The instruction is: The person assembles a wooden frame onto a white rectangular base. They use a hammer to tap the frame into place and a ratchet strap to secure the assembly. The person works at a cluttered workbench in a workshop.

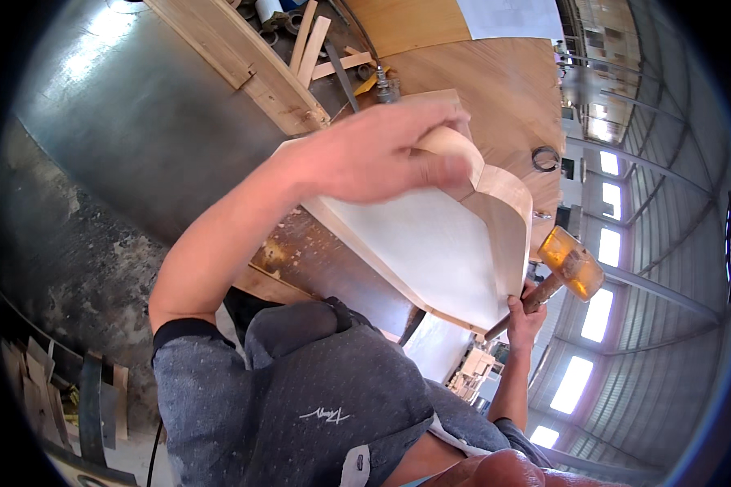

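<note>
A light wooden frame [508, 207] with a white panel [418, 231] inside it lies tilted in front of me. Its far end has two rounded lobes meeting in a notch. My left hand [386, 154], slightly blurred, reaches across and grips one rounded lobe between thumb and fingers. Some of those fingertips are hidden behind the wood. At the frame's near right corner, my right hand [526, 318] is closed around the handle of a mallet [573, 264]. The mallet's head is amber and translucent, raised beyond the hand. The right thumb appears to touch the frame's edge.
Beyond the frame is a wooden work surface [503, 97] with a white sheet [508, 18] and a black coil [545, 158]. Wood strips [310, 49] lie at the back. Long boards [244, 69] edge a grey metal surface [154, 89]. Offcuts [45, 381] stand at lower left.
</note>
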A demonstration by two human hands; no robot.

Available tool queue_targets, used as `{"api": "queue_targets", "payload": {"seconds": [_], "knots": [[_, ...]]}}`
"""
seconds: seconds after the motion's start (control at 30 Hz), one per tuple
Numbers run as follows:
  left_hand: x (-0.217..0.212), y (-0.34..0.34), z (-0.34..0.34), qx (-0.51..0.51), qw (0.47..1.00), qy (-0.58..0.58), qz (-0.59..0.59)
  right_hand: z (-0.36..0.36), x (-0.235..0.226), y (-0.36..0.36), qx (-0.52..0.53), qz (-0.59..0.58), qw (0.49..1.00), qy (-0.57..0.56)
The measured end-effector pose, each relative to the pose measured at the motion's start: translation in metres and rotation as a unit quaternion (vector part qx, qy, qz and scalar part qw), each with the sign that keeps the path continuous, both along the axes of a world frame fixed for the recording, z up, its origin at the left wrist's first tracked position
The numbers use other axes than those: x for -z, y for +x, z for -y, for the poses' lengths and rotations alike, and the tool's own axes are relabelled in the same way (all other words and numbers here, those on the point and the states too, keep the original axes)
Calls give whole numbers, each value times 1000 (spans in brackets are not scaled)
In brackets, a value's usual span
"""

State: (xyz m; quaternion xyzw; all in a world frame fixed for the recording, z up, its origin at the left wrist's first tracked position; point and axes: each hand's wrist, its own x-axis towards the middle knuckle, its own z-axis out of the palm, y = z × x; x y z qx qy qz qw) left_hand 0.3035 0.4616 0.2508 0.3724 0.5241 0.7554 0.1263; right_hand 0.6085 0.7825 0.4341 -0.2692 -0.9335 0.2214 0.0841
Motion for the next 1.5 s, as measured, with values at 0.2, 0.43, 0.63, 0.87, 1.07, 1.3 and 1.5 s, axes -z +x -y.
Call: {"api": "queue_targets", "payload": {"seconds": [0.2,0.43,0.63,0.87,1.07,1.3,1.5], "knots": [[-12,-7,-25,51,998,-43,-9,-3,2,12,1,-19,1000,2],[-37,0,-28,-8,982,-166,-92,2,5,10,-23,-56,998,-10],[-97,38,-36,-87,946,-308,-39,7,-20,15,-99,-141,985,29],[-109,54,-47,-111,938,-326,-36,22,-23,8,-229,-19,963,141],[-102,48,-37,-117,936,-331,-26,29,-67,-1,-152,-88,984,41],[-137,64,-57,-79,946,-313,-21,-12,-35,29,-269,-13,959,88],[-139,61,-73,-193,820,-353,-406,-47,-56,147,-48,46,994,-85]]}}
